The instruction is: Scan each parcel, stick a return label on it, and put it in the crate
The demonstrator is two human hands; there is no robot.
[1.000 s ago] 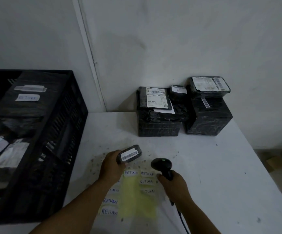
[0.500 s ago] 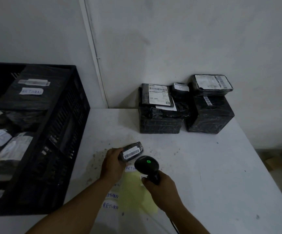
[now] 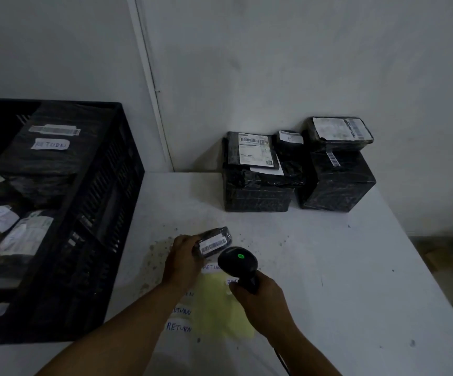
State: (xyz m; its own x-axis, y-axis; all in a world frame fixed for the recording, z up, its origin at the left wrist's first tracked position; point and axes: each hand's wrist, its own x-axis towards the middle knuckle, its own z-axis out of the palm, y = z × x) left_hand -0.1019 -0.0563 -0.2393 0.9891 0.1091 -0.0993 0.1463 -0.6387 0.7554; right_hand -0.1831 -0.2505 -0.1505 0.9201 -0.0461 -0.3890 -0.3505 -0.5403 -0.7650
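Resting in the left hand, just above the white table, is a small black plastic-wrapped parcel with its white barcode sticker facing up; the fingers curl round its left end, and their tips are hidden beneath it. The right hand grips the handle of a black handheld barcode scanner, whose head shows a green light and sits just beside the parcel's near edge; the handle is largely covered by the hand. Under both hands lies a pale yellow backing sheet with white handwritten RETURN labels round it, several partly covered by the arms or the scanner. Left of the table stands a black slatted plastic crate, cut off at the frame edge, holding dark wrapped parcels, one marked RETURN; the lower ones are dim and hard to make out. Against the wall stand stacked black wrapped parcels with printed labels whose text is unreadable.
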